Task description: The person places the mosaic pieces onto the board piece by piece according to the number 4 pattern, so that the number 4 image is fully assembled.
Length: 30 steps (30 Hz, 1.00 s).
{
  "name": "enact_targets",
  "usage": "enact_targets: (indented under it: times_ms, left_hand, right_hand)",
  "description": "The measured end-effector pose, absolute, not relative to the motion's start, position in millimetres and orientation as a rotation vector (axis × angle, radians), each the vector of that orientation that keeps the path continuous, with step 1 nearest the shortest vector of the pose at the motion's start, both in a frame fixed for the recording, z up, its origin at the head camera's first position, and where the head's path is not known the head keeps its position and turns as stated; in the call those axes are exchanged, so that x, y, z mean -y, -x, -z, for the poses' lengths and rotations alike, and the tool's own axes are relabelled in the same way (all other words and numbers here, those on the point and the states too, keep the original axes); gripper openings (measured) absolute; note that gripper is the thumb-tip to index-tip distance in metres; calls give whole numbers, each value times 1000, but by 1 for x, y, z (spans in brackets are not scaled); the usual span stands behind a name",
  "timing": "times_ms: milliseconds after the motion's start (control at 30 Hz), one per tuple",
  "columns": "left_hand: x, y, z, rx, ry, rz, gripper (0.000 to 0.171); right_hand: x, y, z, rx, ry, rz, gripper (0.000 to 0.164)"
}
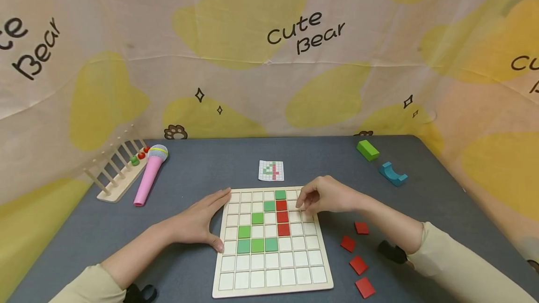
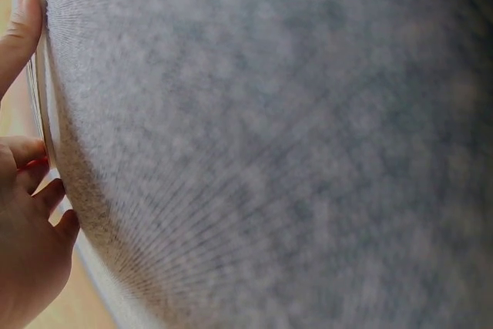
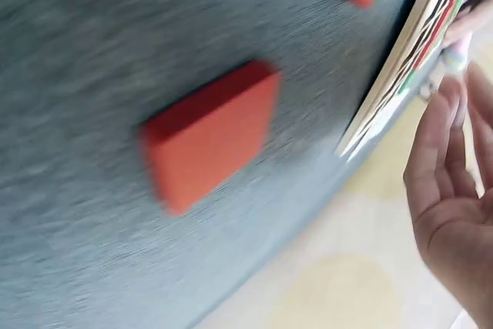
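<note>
In the head view a pale grid board [image 1: 261, 289] lies on the table, with green tiles [image 1: 257, 245] and red tiles [image 1: 282, 217] set in its squares. My left hand [image 1: 195, 219] rests along the board's left edge, thumb and fingers spread apart; its thumb [image 2: 21, 28] also shows against the edge in the left wrist view. Over the upper right squares hovers my right hand [image 1: 326, 195], its fingers loosely bent. The right wrist view shows the same hand [image 3: 454, 190] with nothing visible between the fingers. Several loose red tiles [image 1: 358, 265] lie right of the board.
Behind the board is a small pattern card [image 1: 271, 170]. At the left stand a wooden peg rack [image 1: 122, 179] and a pink toy microphone [image 1: 148, 179]. A green block [image 1: 367, 150] and a blue arch block [image 1: 393, 174] are at the back right, before a printed cloth backdrop.
</note>
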<state>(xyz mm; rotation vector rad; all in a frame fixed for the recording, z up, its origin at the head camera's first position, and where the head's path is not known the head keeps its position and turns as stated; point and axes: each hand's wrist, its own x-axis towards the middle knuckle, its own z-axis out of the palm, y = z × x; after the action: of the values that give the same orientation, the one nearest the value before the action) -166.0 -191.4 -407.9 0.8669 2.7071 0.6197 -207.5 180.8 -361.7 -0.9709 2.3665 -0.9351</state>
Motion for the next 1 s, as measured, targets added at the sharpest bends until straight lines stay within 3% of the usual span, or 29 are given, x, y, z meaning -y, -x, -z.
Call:
enact_targets:
  times_ms: [533,1000]
  left_hand:
    - [191,166,408,-2701,-849,-622,126]
    - [191,166,407,-2699,-839,-625,126]
  right_hand:
    - [-244,217,370,-2029,928,878,29]
    - [-254,210,375,-1988,1036,759,36]
